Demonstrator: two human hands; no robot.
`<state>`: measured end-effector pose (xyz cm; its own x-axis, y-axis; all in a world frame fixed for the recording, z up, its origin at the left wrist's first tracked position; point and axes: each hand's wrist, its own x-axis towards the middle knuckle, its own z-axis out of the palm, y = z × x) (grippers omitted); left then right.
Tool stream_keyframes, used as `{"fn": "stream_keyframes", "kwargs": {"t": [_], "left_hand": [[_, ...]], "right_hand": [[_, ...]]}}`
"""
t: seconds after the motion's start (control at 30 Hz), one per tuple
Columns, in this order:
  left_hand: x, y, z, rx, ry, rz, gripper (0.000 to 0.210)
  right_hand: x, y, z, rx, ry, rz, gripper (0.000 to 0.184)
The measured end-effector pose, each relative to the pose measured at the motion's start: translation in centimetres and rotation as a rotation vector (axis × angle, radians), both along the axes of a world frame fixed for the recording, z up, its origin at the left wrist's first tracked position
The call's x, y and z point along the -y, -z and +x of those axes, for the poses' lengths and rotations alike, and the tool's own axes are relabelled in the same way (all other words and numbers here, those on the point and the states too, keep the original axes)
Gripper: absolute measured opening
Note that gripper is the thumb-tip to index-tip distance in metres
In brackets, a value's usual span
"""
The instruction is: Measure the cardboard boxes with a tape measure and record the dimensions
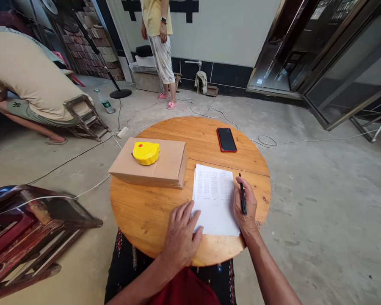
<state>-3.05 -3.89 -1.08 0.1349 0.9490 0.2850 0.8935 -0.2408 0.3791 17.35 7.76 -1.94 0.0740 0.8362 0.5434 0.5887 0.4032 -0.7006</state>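
White, thin, rectangular paper sheets (214,218) are lying on a round, honey-coloured wooden table (139,207), their far half showing rows of small marks too fine to read. At the sheets' right edge, the right hand (246,203) is holding a slim black pen (243,199), its thumb and fingers clamping the shaft. The pen is slanting along the hand; whether its tip is touching the paper, I cannot tell. By the sheets' near left corner, the left hand (182,233) is resting palm down, its fingers lying slightly apart, with index fingertip and thumb overlapping the paper.

Judging by looks, the sheets are probably behaving as light and limp, sliding easily over smooth wood and creasing under a hard squeeze; flat fingertips near a corner are likely serving best. The pen is looking light, stiff and perhaps a little slippery, so a pinch low on the shaft is probably giving the surest hold.

Left of the sheets, a brown, oblong cardboard box (171,156) is carrying a yellow, rounded, plastic-looking case (147,153) with a red dot. Beyond the sheets, to their right, a black-screened phone with red edges (227,140) is lying flat.
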Motion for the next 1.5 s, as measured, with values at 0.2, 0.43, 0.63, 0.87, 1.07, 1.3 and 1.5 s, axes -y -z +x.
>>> {"fn": "stream_keyframes", "kwargs": {"t": [0.2,0.43,0.63,0.87,1.07,1.3,1.5], "left_hand": [[0.3,0.1,0.2,0.036,-0.041,0.016,0.039],[0.3,0.4,0.2,0.075,-0.066,0.035,0.041],[0.2,0.5,0.0,0.085,-0.048,0.039,0.041],[0.6,0.3,-0.3,0.08,0.024,0.012,0.06],[0.5,0.6,0.1,0.058,0.003,0.01,0.052],[-1.4,-0.2,1.3,0.069,0.017,-0.033,0.052],[0.0,-1.2,-0.2,0.159,0.052,0.012,0.049]], "right_hand": [[-0.1,-1.9,-0.3,0.668,-0.158,0.011,0.052],[-1.4,-2.1,-1.8,1.048,-0.262,0.106,0.049],[-0.4,-0.7,-0.5,0.937,-0.207,0.049,0.066],[6.4,0.2,0.9,0.692,-0.052,-0.101,0.039],[8.5,1.3,1.1,0.68,-0.014,-0.089,0.037],[6.2,0.6,1.9,0.666,-0.01,-0.155,0.04],[5.0,-0.6,1.6,0.58,0.053,-0.116,0.041]]}}
